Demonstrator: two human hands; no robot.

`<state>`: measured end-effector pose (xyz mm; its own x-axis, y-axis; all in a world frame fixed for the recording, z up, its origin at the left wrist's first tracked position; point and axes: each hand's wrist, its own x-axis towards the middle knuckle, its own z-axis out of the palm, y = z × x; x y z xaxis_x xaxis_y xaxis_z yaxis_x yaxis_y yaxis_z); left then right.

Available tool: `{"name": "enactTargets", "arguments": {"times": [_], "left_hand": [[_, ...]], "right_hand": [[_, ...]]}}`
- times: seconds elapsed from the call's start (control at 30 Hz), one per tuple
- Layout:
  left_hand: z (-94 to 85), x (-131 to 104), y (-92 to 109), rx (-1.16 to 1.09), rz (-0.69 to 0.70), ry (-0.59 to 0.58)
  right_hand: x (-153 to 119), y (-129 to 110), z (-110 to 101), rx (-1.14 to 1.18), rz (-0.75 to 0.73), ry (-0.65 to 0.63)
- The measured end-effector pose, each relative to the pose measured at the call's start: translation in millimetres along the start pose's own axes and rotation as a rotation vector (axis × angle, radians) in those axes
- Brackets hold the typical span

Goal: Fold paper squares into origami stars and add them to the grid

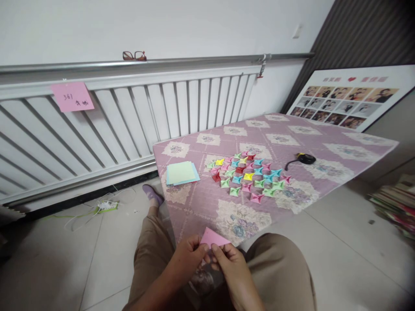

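Pink origami paper (213, 237), pinched in both hands at the table's near edge, over the lap.
The left hand (188, 258) and right hand (234, 264) each nip its lower edge between thumb and fingers, a point standing up between them. I'd judge it nearly weightless, thin and crisp, quick to crease or tear; best taken lightly by the folded edges. Beyond, on the mauve floral tablecloth (199, 211), sit rows of small folded paper stars (248, 176), with loose paper squares (180, 172) to their left. A white radiator (193, 103) lines the wall, eyeglasses (134, 56) perched on the pipe above.
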<state>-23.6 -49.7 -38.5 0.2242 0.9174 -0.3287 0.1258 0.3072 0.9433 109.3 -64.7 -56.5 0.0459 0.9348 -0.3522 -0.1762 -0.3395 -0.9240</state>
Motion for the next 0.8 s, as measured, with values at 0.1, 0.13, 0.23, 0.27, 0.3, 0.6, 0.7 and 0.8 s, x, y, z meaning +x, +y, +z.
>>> {"name": "enactTargets", "arguments": {"times": [0.1, 0.13, 0.23, 0.27, 0.3, 0.6, 0.7, 0.8], "left_hand": [[-0.8, 0.2, -0.8, -0.037, 0.000, -0.026], [-1.4, 0.7, -1.6, -0.046, 0.003, -0.037], [-3.2, 2.6, -4.5, -0.054, 0.019, -0.085], [-3.6, 3.3, -5.4, -0.054, 0.016, -0.099], [-4.0, 3.9, -6.3, -0.055, 0.008, -0.112], [-3.2, 4.1, -5.4, -0.066, -0.001, -0.104], [-2.7, 4.4, -5.4, -0.047, 0.014, -0.090], [-2.1, 4.9, -6.6, -0.007, 0.023, -0.059]], "right_hand": [[1.2, 0.5, -0.7, -0.001, -0.006, -0.006], [1.5, 0.4, -0.9, 0.001, -0.015, -0.012], [1.9, 0.0, -0.9, 0.001, -0.050, -0.041], [2.1, 0.3, -1.0, 0.000, -0.058, -0.054], [2.5, 0.9, -1.2, 0.001, -0.063, -0.066], [5.3, 7.2, -3.5, -0.027, -0.071, -0.058], [5.4, 7.0, -1.4, -0.032, -0.083, -0.063], [6.0, 7.6, 0.8, -0.034, -0.099, -0.078]]}}
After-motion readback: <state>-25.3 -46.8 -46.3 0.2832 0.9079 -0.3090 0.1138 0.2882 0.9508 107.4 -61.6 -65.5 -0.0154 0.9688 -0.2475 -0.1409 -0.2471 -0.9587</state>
